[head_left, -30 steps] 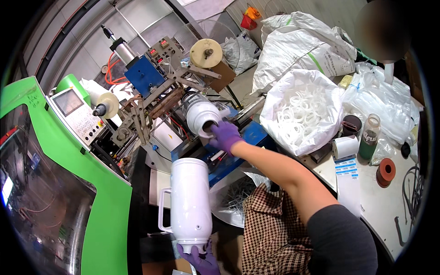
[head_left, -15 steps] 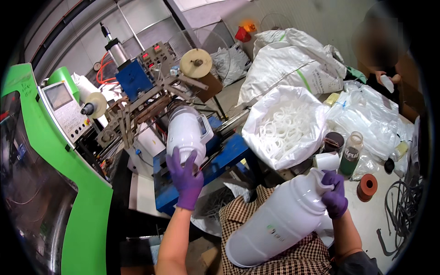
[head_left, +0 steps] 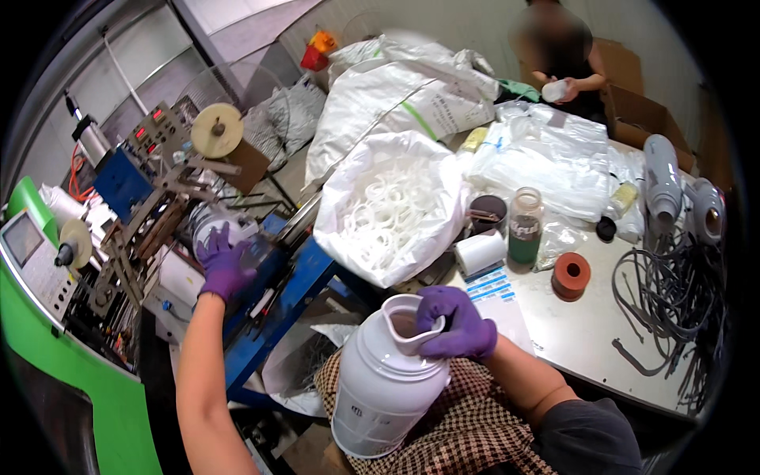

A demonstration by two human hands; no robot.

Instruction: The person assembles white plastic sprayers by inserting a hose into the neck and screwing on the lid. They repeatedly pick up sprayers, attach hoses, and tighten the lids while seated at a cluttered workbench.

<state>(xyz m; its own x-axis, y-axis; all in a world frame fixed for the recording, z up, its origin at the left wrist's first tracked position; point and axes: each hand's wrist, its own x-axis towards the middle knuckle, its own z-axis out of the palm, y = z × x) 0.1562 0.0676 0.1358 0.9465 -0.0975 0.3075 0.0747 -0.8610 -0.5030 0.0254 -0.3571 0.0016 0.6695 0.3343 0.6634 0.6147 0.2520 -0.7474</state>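
A glossy white jug (head_left: 378, 396) rests upright but tilted against my checked apron (head_left: 467, 416), its wide spouted mouth facing up. My right hand (head_left: 459, 326), in a purple glove, is closed around the lip of that mouth, fingers hooked over the rim. On the left, my purple-gloved left hand (head_left: 225, 265) reaches to the machine (head_left: 123, 186) with its fingers spread. Its fingertips lie against a pale, shiny rounded piece (head_left: 207, 220) on the machine; the hand partly covers this piece, so I cannot tell its full shape.
A white sack of translucent rings (head_left: 388, 210) stands ahead. On the white table (head_left: 586, 340) at right are a bottle of green liquid (head_left: 525, 229), a red-brown spool (head_left: 571, 277), a label roll (head_left: 480, 253), grey straps (head_left: 673, 309) and grey bottles (head_left: 662, 178). Another person (head_left: 582, 67) sits beyond.
My view has swung right. The jug in my right hand has turned from lying slanted to upright, mouth up. My left hand has moved from the handled white jug's end onto the machine's rounded piece.
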